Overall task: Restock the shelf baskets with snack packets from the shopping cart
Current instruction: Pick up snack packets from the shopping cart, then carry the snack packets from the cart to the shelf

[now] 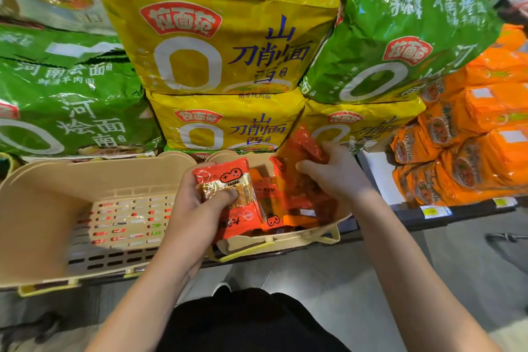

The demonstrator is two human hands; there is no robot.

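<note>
Head view. Left hand (pixel 200 197): fingers and thumb curled round orange-red snack packet (pixel 225 183), held upright over right beige basket (pixel 285 241), likely for filing into row. Right hand (pixel 335 173), at 3 o'clock of left: fingers clamp second red packet (pixel 303 146), tilted against basket's back edge, probably making room. More packets stand inside basket. Empty slotted basket (pixel 85 180) at 9 o'clock. Yellow noodle bags (pixel 223 46) stacked at 12 o'clock. Shopping cart not in view.

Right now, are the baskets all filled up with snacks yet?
Not yet. The right basket already holds several orange packets. The left hand grips a snack packet and the right hand holds a red one. The left basket looks empty.
</note>
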